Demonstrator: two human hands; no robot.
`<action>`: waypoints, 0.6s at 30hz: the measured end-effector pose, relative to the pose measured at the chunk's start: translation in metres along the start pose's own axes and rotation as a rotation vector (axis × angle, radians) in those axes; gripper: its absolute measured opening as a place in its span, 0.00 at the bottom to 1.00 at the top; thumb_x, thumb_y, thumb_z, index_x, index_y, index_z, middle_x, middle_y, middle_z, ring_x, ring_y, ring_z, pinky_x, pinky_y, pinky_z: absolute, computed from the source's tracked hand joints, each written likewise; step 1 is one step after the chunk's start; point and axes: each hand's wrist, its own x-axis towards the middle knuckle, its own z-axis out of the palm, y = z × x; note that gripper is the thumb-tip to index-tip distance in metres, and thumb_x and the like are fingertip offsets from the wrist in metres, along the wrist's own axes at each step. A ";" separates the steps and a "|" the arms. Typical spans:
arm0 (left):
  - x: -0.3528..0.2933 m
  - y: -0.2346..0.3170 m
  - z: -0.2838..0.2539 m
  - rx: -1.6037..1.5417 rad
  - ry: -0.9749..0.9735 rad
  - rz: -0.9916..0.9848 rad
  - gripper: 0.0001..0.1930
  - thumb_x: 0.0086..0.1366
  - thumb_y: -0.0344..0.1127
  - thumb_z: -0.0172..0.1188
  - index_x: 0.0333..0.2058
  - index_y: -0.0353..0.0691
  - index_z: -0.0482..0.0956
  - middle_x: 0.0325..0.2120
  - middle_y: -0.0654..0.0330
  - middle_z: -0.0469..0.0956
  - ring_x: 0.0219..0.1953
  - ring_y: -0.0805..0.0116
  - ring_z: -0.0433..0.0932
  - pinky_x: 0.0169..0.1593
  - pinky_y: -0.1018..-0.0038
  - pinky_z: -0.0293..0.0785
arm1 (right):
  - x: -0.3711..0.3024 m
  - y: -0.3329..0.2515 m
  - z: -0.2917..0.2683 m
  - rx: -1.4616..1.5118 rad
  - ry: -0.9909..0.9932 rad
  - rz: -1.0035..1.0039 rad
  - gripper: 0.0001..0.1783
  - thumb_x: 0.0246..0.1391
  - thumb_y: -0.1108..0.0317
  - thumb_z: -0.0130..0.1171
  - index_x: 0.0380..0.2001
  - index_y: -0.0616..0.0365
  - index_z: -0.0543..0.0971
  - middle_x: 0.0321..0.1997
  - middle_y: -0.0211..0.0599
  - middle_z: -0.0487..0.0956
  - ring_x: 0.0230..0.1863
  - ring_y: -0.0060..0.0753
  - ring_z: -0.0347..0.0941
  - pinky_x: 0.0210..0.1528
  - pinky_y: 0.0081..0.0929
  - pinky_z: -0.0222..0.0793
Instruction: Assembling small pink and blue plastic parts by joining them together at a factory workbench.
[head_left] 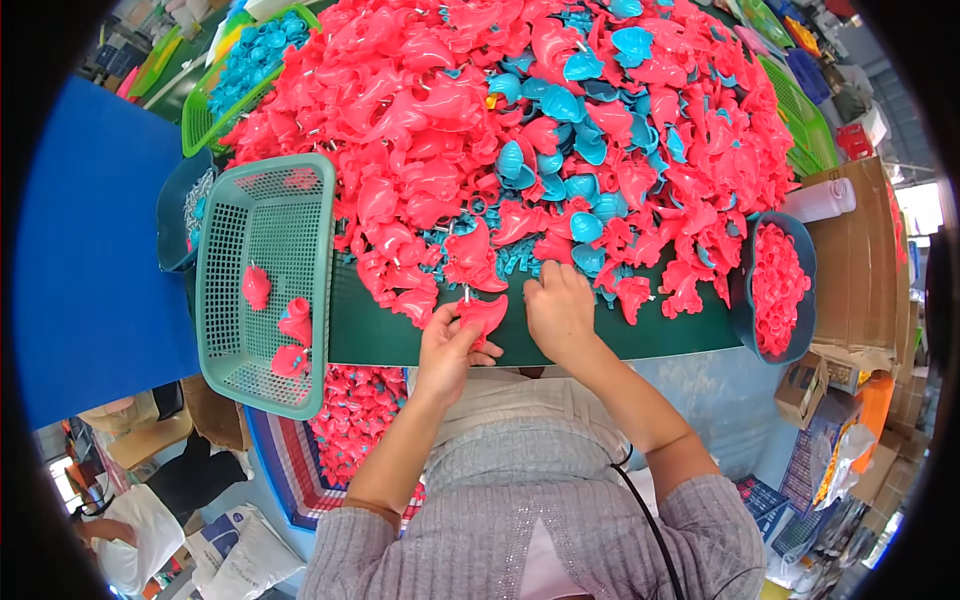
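Observation:
My left hand grips a pink plastic toy part with a small metal pin on top, held at the front edge of the dark green table. My right hand rests just right of it, fingers curled at the foot of a big heap of pink parts mixed with blue shell-shaped parts. Whether the right hand holds a small piece is hidden. A green mesh basket to the left holds three pink parts.
A dark blue bowl of small pink pieces sits at the right, next to cardboard boxes. A second green basket with blue parts stands at back left. More pink parts fill a bin under the table. A blue panel lies left.

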 end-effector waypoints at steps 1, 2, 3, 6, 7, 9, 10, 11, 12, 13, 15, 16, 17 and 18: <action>0.001 0.000 0.001 -0.003 0.004 0.003 0.15 0.63 0.27 0.53 0.48 0.36 0.65 0.35 0.52 0.78 0.24 0.63 0.80 0.22 0.75 0.76 | 0.003 -0.002 -0.001 0.030 0.019 -0.031 0.09 0.38 0.66 0.67 0.20 0.56 0.77 0.29 0.36 0.71 0.34 0.40 0.69 0.35 0.37 0.65; 0.001 0.000 0.003 0.008 0.002 0.010 0.14 0.64 0.28 0.54 0.48 0.37 0.66 0.33 0.53 0.79 0.22 0.64 0.80 0.22 0.75 0.75 | 0.006 -0.004 -0.003 0.061 0.038 -0.062 0.08 0.38 0.68 0.66 0.20 0.57 0.76 0.30 0.36 0.73 0.36 0.40 0.70 0.37 0.36 0.65; 0.002 0.000 0.004 0.020 0.000 0.016 0.13 0.64 0.29 0.54 0.47 0.37 0.66 0.32 0.53 0.79 0.21 0.65 0.79 0.21 0.76 0.75 | 0.009 -0.004 -0.007 0.061 0.039 -0.066 0.08 0.38 0.68 0.66 0.20 0.57 0.76 0.30 0.36 0.73 0.36 0.40 0.70 0.37 0.36 0.65; 0.002 0.002 0.010 0.064 -0.023 0.059 0.12 0.64 0.28 0.54 0.45 0.36 0.66 0.29 0.53 0.79 0.19 0.66 0.78 0.20 0.76 0.74 | 0.015 -0.005 -0.024 0.425 0.323 -0.114 0.07 0.40 0.72 0.66 0.22 0.59 0.76 0.32 0.37 0.77 0.38 0.40 0.73 0.39 0.35 0.68; 0.001 0.002 0.012 0.064 -0.023 0.058 0.12 0.64 0.28 0.54 0.45 0.36 0.66 0.29 0.53 0.79 0.19 0.66 0.78 0.20 0.76 0.74 | 0.013 -0.007 -0.031 0.603 0.257 -0.123 0.07 0.40 0.74 0.65 0.23 0.60 0.76 0.33 0.37 0.78 0.38 0.40 0.75 0.40 0.35 0.70; 0.000 0.000 0.016 0.044 -0.062 0.099 0.10 0.65 0.28 0.54 0.43 0.36 0.65 0.28 0.52 0.79 0.17 0.68 0.76 0.18 0.76 0.72 | 0.009 -0.011 -0.034 0.780 0.187 -0.130 0.07 0.40 0.76 0.65 0.25 0.61 0.77 0.33 0.38 0.79 0.39 0.40 0.76 0.40 0.34 0.71; 0.000 0.000 0.020 0.045 -0.069 0.099 0.10 0.65 0.28 0.54 0.43 0.36 0.65 0.28 0.52 0.79 0.17 0.68 0.76 0.18 0.76 0.72 | 0.009 -0.013 -0.032 0.710 0.253 -0.212 0.07 0.40 0.78 0.65 0.26 0.62 0.78 0.31 0.38 0.79 0.38 0.41 0.77 0.39 0.34 0.72; -0.002 -0.001 0.023 0.043 -0.079 0.121 0.10 0.65 0.27 0.53 0.43 0.35 0.65 0.27 0.53 0.78 0.16 0.68 0.76 0.18 0.77 0.72 | 0.009 -0.014 -0.031 0.639 0.317 -0.292 0.08 0.41 0.79 0.65 0.28 0.63 0.79 0.30 0.39 0.79 0.36 0.42 0.77 0.39 0.34 0.73; -0.004 -0.001 0.026 0.041 -0.088 0.143 0.10 0.65 0.27 0.53 0.42 0.35 0.64 0.26 0.53 0.78 0.16 0.68 0.76 0.18 0.77 0.71 | 0.008 -0.013 -0.030 0.660 0.324 -0.290 0.07 0.41 0.79 0.65 0.28 0.63 0.79 0.30 0.40 0.79 0.37 0.42 0.78 0.38 0.33 0.74; -0.005 -0.001 0.028 0.041 -0.088 0.142 0.10 0.65 0.27 0.53 0.42 0.35 0.64 0.26 0.53 0.78 0.16 0.68 0.76 0.18 0.77 0.71 | 0.007 -0.014 -0.032 0.660 0.323 -0.290 0.07 0.41 0.79 0.65 0.28 0.63 0.79 0.30 0.40 0.79 0.37 0.42 0.78 0.38 0.33 0.74; -0.008 0.000 0.032 0.054 -0.103 0.170 0.09 0.65 0.27 0.53 0.42 0.35 0.63 0.25 0.53 0.77 0.16 0.69 0.75 0.18 0.78 0.71 | 0.007 -0.016 -0.035 0.688 0.356 -0.232 0.07 0.41 0.79 0.64 0.27 0.64 0.78 0.29 0.41 0.79 0.34 0.42 0.78 0.36 0.33 0.74; -0.009 0.000 0.033 0.055 -0.104 0.169 0.09 0.65 0.27 0.53 0.42 0.35 0.63 0.25 0.53 0.77 0.16 0.69 0.75 0.18 0.78 0.71 | 0.006 -0.014 -0.034 0.688 0.356 -0.230 0.07 0.41 0.79 0.64 0.27 0.64 0.78 0.29 0.41 0.79 0.34 0.42 0.78 0.36 0.33 0.74; -0.010 0.001 0.034 0.061 -0.111 0.170 0.09 0.65 0.27 0.52 0.42 0.35 0.64 0.25 0.54 0.77 0.16 0.70 0.75 0.18 0.78 0.70 | 0.005 -0.011 -0.033 0.696 0.340 -0.268 0.08 0.41 0.78 0.64 0.29 0.64 0.79 0.29 0.41 0.79 0.34 0.44 0.77 0.36 0.33 0.74; -0.011 0.001 0.035 0.066 -0.118 0.170 0.08 0.66 0.27 0.52 0.41 0.35 0.64 0.25 0.54 0.77 0.15 0.70 0.75 0.17 0.78 0.70 | 0.003 -0.008 -0.032 0.704 0.323 -0.305 0.09 0.41 0.78 0.63 0.30 0.64 0.79 0.30 0.42 0.78 0.34 0.45 0.76 0.35 0.33 0.74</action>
